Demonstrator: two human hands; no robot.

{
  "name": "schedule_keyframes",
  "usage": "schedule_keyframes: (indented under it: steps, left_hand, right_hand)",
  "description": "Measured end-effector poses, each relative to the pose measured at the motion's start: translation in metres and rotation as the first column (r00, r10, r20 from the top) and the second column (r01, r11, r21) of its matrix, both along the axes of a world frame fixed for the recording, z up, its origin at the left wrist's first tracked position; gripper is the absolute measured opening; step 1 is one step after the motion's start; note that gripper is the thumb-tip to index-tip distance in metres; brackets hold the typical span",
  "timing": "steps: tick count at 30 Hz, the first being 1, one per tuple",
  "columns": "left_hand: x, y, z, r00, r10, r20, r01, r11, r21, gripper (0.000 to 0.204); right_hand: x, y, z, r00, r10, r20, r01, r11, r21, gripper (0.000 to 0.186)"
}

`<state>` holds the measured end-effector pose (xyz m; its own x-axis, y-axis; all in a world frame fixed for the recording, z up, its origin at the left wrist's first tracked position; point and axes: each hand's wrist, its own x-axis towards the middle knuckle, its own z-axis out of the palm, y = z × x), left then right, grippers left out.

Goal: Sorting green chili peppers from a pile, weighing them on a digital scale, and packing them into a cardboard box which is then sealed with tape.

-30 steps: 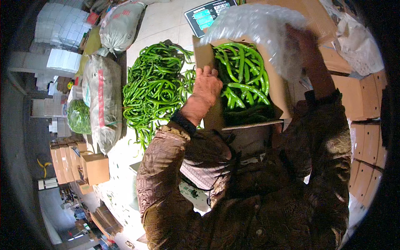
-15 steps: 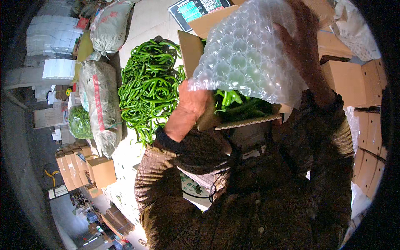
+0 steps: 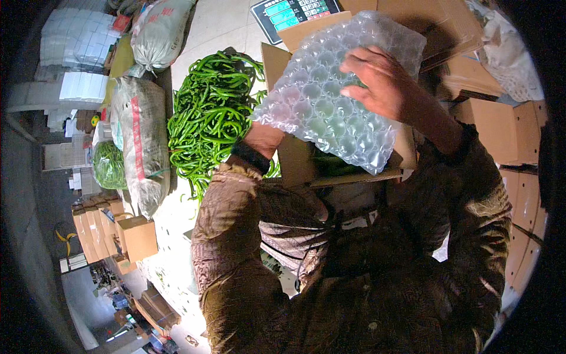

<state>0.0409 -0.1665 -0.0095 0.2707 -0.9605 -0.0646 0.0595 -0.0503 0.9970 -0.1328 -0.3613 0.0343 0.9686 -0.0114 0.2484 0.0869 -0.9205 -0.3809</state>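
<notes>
The fingers [image 3: 364, 59] of the right hand [image 3: 382, 85] are spread and half bent over the bubble wrap [image 3: 323, 109], with the thumb set apart; whether the sheet is pressed by them cannot be told. The left hand [image 3: 264, 137] is partly covered by a corner of the sheet, so the state of its fingers cannot be made out. The sheet is draped askew across an open cardboard box [image 3: 407, 147], inside which dark green peppers [image 3: 330, 165] are glimpsed at the near side. Between the box and the left edge of the bench [image 3: 218, 32], a loose pepper pile [image 3: 209, 118] is heaped; a scale [image 3: 295, 15] is placed toward the far edge.

The sheet is probably best squared to the box walls, its corners eased inside, and smoothed lightly with flat fingers so that nothing beneath is bruised.
</notes>
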Motion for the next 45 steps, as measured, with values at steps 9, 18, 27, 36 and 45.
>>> schedule_keyframes:
  steps: [9, 18, 27, 36, 45]
  left_hand:
    - [0.007, -0.002, 0.025, 0.532, -0.166, 0.831, -0.04, 0.975, 0.22, 0.042]
    - [0.035, 0.0, -0.027, -0.151, -0.049, 0.987, 0.112, 0.992, 0.066, 0.032]
    - [0.032, -0.043, -0.024, -0.162, -0.35, 0.923, -0.194, 0.928, 0.317, 0.016]
    - [0.06, -0.064, -0.032, 0.153, -0.401, 0.903, -0.086, 0.905, 0.417, 0.018]
    - [0.039, -0.057, 0.009, 0.233, -0.412, 0.881, -0.425, 0.772, 0.473, 0.026]
  right_hand:
    - [0.065, 0.037, -0.058, 0.905, -0.224, -0.361, 0.354, 0.868, 0.348, 0.115]
    - [0.061, 0.001, -0.084, 0.967, 0.157, -0.2, 0.024, 0.727, 0.687, 0.065]
    - [-0.004, 0.011, -0.071, 0.792, 0.501, -0.35, -0.496, 0.861, 0.11, 0.06]
    - [0.032, 0.037, -0.051, 0.958, -0.194, -0.211, 0.194, 0.981, -0.02, 0.068]
    - [0.024, 0.063, -0.111, 0.987, -0.001, -0.158, 0.02, 0.993, 0.121, 0.078]
